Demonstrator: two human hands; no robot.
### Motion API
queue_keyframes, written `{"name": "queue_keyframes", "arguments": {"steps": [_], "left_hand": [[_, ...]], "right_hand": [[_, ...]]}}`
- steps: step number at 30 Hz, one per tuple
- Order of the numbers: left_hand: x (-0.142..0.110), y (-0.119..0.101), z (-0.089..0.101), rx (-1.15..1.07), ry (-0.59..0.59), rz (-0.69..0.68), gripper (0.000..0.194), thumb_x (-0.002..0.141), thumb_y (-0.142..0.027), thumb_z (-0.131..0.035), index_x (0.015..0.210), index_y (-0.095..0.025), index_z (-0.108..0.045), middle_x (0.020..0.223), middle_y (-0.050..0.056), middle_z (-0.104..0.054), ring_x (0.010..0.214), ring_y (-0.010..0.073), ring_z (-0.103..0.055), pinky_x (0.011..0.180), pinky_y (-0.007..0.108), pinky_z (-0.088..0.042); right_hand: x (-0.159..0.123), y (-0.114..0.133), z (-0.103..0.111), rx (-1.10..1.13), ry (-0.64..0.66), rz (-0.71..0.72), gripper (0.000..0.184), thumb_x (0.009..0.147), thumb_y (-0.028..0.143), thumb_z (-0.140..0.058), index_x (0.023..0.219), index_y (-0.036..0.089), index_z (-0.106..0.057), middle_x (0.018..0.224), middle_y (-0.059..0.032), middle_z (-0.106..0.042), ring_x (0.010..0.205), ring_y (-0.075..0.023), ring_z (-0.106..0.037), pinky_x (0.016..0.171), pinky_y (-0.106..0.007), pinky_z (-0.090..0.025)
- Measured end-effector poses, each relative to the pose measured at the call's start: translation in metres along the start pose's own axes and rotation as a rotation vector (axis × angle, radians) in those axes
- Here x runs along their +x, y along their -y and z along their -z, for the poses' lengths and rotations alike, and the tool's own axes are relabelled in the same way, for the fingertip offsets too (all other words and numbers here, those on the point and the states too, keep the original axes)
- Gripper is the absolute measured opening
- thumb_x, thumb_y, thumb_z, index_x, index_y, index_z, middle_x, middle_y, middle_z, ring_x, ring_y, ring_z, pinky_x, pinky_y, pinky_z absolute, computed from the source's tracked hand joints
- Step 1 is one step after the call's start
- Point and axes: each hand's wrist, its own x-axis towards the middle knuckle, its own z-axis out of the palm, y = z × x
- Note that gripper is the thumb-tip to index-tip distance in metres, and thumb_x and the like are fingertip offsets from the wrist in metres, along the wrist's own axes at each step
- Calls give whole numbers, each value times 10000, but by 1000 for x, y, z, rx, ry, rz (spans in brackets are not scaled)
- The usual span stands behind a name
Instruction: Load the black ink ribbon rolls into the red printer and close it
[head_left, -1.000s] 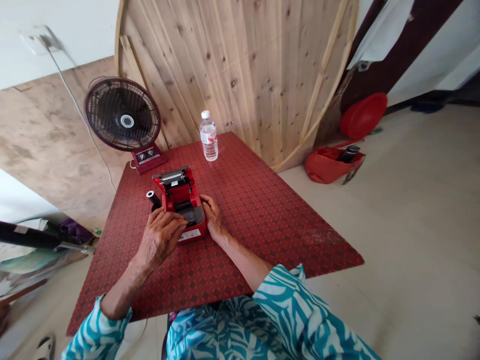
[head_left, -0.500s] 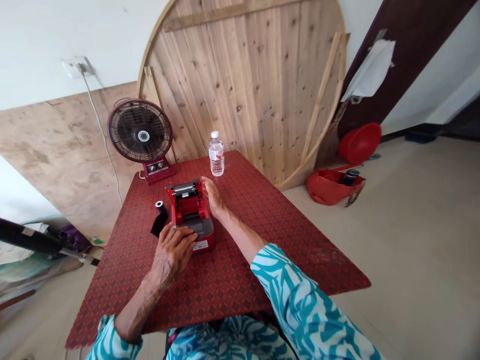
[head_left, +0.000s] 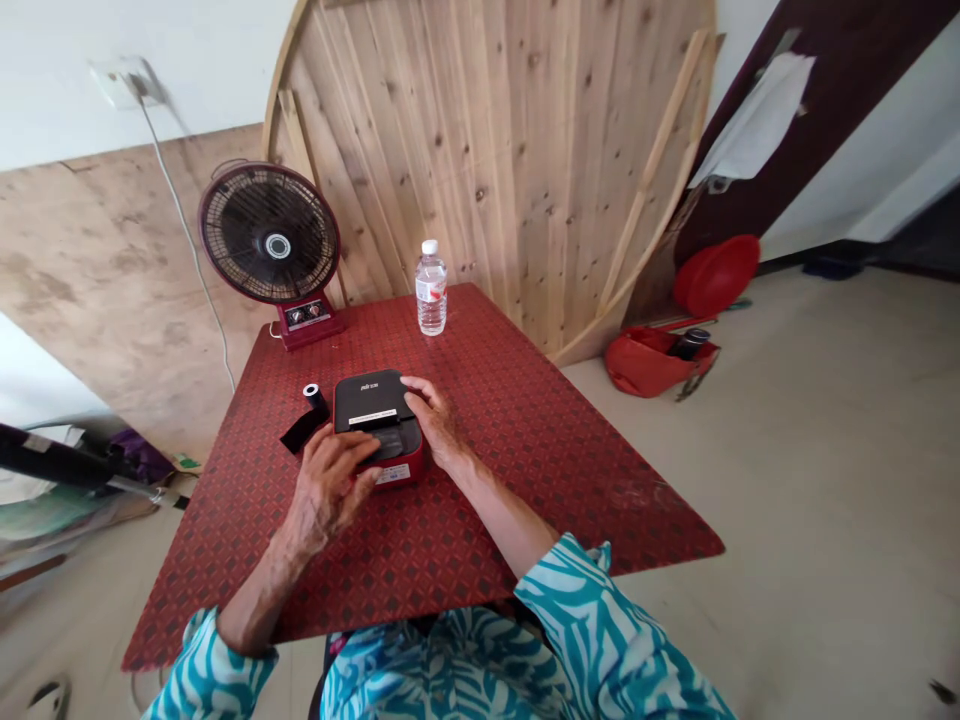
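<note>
On the red patterned tabletop (head_left: 510, 480), a desk fan (head_left: 270, 235) and a water bottle (head_left: 430, 290) stand toward the far edge. A closed red-and-black printer (head_left: 373, 402) sits near the table's centre. The right hand (head_left: 439, 420) rests open on its top. The left hand (head_left: 326, 490) lies relaxed against its front left corner, grasping nothing. Just left of the printer stands a small black roll (head_left: 316, 400), its strip (head_left: 304, 431) trailing flat.
</note>
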Motion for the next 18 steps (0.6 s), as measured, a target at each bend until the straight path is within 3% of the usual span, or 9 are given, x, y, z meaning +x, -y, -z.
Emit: {"name": "queue_keyframes", "arguments": {"steps": [3,6,14,18], "left_hand": [[2,21,3,43,-22,101,345,969,-358,-480,1237,-173,-596,1198,142,-661,1125,255,-597,1024,449,-392],[3,35,3,100,32,128,394,989,-415,-407,1192,-157,-624,1198,157,-661,1091,271,-604,983,456,-403],[-2,39,-5,115,21,92,412,985,-443,-401,1167,-167,-646,1172,149,-686,1108,264,-611,1063,470,-330],[-4,43,-2,-56,47,200,417,997,-424,-360,1179,-195,-658,1229,126,-669,1152,253,-594,1087,489,-321]], "right_hand": [[1,-1,-2,13,-7,8,299,755,355,-586,1027,265,-674,1152,-24,-660,1114,-217,-582,1039,-420,-422],[2,-2,-1,11,-12,20,291,769,344,-576,1032,265,-674,1160,-24,-658,1125,-217,-580,1045,-422,-424],[-2,1,4,-76,28,87,291,807,303,-541,1065,289,-674,1207,-11,-637,1166,-204,-559,1081,-414,-398],[-2,-1,5,-67,23,74,292,825,329,-543,1084,287,-672,1224,-16,-637,1172,-210,-561,1076,-417,-405]]}}
